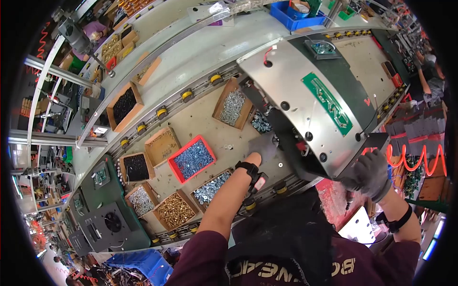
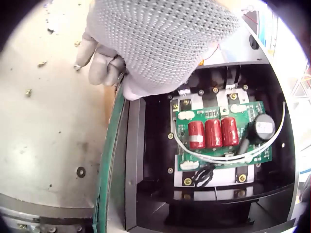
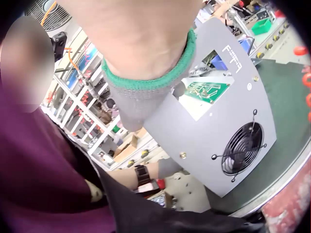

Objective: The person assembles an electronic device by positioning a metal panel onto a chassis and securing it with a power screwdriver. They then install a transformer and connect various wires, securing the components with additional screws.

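A tilted housing with a silvery plate (image 1: 305,95) stands over the line in the head view. In the left wrist view its dark inside (image 2: 158,155) shows a green circuit board (image 2: 214,114) with red cylinders. My gloved left hand (image 1: 264,147) is at its left side; in the left wrist view that hand (image 2: 160,43) has curled fingers at the housing's edge, beside a green board edge (image 2: 104,165). My gloved right hand (image 1: 369,176) grips the lower right corner. In the right wrist view, the glove (image 3: 141,102) is beside the grey fan panel (image 3: 204,141); its fingertips are hidden.
Left of the housing are a red tray of screws (image 1: 192,158), a box of silvery screws (image 1: 233,106) and several other part boxes. Loose washers lie on the work surface (image 1: 205,109). A green board with a fan unit (image 1: 112,221) sits at far left. A red coiled hose (image 1: 420,159) hangs at right.
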A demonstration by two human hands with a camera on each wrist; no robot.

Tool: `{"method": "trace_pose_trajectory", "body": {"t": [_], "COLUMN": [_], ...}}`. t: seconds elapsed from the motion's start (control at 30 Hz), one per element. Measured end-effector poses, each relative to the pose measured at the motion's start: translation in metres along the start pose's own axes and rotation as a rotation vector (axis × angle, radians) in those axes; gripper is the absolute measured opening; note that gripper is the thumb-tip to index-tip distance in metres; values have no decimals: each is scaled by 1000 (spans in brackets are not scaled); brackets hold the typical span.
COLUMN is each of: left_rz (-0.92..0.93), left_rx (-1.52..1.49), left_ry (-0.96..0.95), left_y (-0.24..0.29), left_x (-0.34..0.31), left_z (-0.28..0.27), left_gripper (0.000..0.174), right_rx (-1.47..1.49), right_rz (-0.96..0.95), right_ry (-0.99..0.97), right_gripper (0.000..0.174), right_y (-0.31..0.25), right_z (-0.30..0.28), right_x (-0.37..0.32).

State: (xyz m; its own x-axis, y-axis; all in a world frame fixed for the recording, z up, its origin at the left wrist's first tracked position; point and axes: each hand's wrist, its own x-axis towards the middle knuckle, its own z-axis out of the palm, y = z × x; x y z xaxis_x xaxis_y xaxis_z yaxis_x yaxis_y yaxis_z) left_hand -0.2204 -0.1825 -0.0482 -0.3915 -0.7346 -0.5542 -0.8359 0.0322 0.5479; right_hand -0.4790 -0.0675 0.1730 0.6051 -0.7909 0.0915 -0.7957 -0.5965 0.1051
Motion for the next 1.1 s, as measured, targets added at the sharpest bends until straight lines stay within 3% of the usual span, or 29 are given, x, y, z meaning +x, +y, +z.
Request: {"method": "trace_pose_trajectory", "body": {"t": [0.03,0.13,0.2,0.27,0.3,0.37,0.43,0.47,0.57,0.6,0.67,0.73,0.77,0.87,0.9,0.93,1.0,1.07,1.1], "left_rz": [42,38,35,-16,-57,-117,-285,-305,-470,-508,-517,-667,-755,-907,-962,-1004,-1292,-1534,-1527], "left_rx": [-42,-276,-251,-335,-365,-400,-376,-378,-382,-391,-352,-427,-366,-430,-413,-397,-294,-273,-293], "left_ry": [71,7,47,191,230,277,314,326,356,386,447,475,445,626,726,819,757,654,652], "left_y": [-6,-13,-37,-77,-92,-114,-128,-133,-143,-150,-175,-189,-211,-251,-282,-313,-376,-394,-411], "left_x": [8,-11,-30,-47,-60,-88,-114,-127,-162,-171,-198,-232,-247,-315,-335,-353,-390,-419,-429], "left_z": [11,7,16,36,40,43,44,45,47,51,65,62,69,51,54,55,44,7,4], "left_gripper": [36,42,39,36,35,35,32,32,31,31,33,35,35,36,37,39,46,56,56], "right_rx": [-12,-11,3,-353,-348,-451,-35,20,331,347,399,362,354,242,218,268,354,512,493], "right_rz": [10,100,141,239,225,415,476,331,317,287,277,189,213,137,267,250,213,570,566], "right_ry": [-13,-68,-123,9,8,113,18,70,-229,-174,-246,-162,-239,-129,-419,-527,-163,-371,-369], "right_gripper": [36,39,41,46,46,51,51,45,31,31,34,38,42,44,42,38,34,23,23], "right_y": [17,76,115,138,133,105,81,61,15,4,-14,-12,-13,23,14,35,67,21,21], "right_z": [0,2,5,7,11,33,95,122,199,228,249,319,331,406,371,389,433,340,352], "right_x": [-5,-29,-49,-54,-48,-25,-4,16,80,93,128,137,143,126,142,137,105,126,121]}}
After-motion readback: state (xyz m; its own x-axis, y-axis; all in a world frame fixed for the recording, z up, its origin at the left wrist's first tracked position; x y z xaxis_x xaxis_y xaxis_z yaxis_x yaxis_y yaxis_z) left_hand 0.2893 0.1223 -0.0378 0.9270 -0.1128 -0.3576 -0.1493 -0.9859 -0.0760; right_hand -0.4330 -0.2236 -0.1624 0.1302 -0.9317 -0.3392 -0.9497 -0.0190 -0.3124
